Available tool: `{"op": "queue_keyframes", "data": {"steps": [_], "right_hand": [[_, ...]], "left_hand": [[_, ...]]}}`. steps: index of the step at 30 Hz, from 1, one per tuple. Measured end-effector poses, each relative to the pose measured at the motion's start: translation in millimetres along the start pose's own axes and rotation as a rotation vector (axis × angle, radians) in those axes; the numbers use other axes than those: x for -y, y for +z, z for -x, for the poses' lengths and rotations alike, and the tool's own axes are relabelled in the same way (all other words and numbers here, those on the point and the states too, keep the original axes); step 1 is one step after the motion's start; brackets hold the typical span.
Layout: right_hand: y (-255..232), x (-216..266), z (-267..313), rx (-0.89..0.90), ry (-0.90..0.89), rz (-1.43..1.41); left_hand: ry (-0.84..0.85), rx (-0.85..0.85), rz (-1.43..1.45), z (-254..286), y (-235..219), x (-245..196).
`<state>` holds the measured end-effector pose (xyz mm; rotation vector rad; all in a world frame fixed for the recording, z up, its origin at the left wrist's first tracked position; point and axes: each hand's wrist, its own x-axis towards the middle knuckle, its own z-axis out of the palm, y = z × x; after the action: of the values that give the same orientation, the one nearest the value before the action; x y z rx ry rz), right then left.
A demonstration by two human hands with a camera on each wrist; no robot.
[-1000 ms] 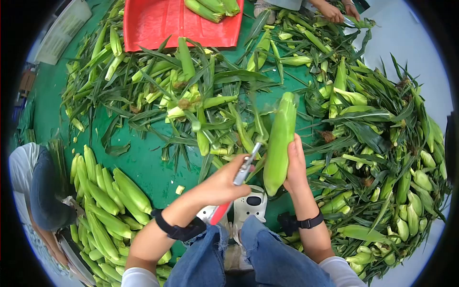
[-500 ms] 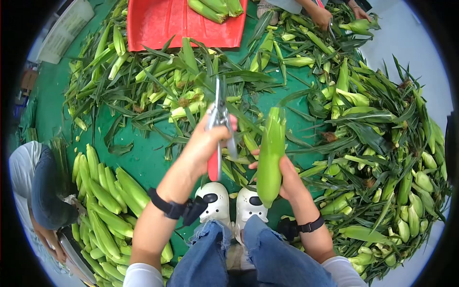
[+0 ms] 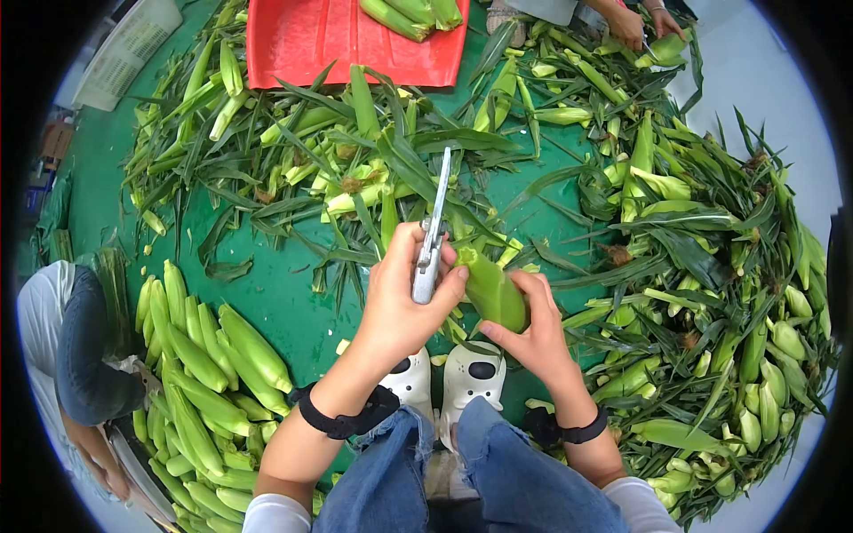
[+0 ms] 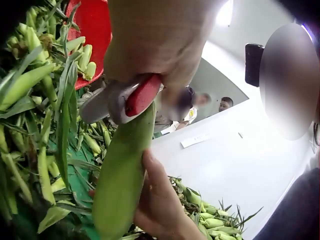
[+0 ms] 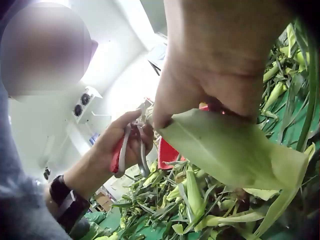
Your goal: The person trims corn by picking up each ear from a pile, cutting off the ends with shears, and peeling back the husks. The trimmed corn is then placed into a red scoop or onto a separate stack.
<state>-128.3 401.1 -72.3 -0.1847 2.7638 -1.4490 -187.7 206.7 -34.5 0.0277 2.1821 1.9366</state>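
Observation:
My left hand (image 3: 400, 298) grips metal pruning shears (image 3: 432, 235), with the blade pointing away from me; their red handle (image 4: 143, 95) shows in the left wrist view. Thumb and fingers of my right hand (image 3: 538, 330) hold a green ear of corn in its husk (image 3: 495, 293). Its pale stem end tilts up toward the left hand, close by the left thumb. In the right wrist view the husk (image 5: 220, 147) fills the space under the right palm, with a loose leaf trailing at the lower right.
Trimmed ears (image 3: 203, 377) are heaped at my left, beside a crouching person (image 3: 84, 355). Untrimmed corn with leaves (image 3: 684, 258) is piled at right. Cut leaves and stalks (image 3: 329, 169) litter the green floor ahead, before a red scoop (image 3: 355, 53). Another person's hands (image 3: 626, 28) work at upper right.
The ear went from upright to tilted, its stem end now toward my left hand. The shears swung from the ear's side up and away, then came back closer to it.

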Motion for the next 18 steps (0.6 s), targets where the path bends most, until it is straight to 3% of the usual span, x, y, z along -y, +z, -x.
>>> {"op": "queue_keyframes", "data": {"steps": [5,8,9,12,15,18], "right_hand": [[9.6,-0.6,1.8,-0.089,-0.099,0.178],[15.5,-1.4,4.2,-0.118,-0.11,0.185],[17.7,-1.5,5.2,-0.127,-0.112,0.175],[30.2,-3.4,8.0,-0.15,-0.007,-0.084],[46.2,-10.4,8.3,-0.058,0.263,-0.675],[53.4,-1.1,-1.8,-0.013,0.362,-1.161]], "left_hand": [[0.09,-0.014,-0.238,-1.8,-2.5,-3.6],[0.099,0.002,-0.23,-3.9,-5.0,-3.1],[0.051,-0.007,-0.091,-4.8,-3.9,-0.6],[-0.123,-0.036,0.33,-8.0,1.9,1.9],[-0.372,-0.063,0.651,-10.2,1.9,-13.2],[-0.412,-0.088,0.893,-11.1,6.6,-12.7]]}}
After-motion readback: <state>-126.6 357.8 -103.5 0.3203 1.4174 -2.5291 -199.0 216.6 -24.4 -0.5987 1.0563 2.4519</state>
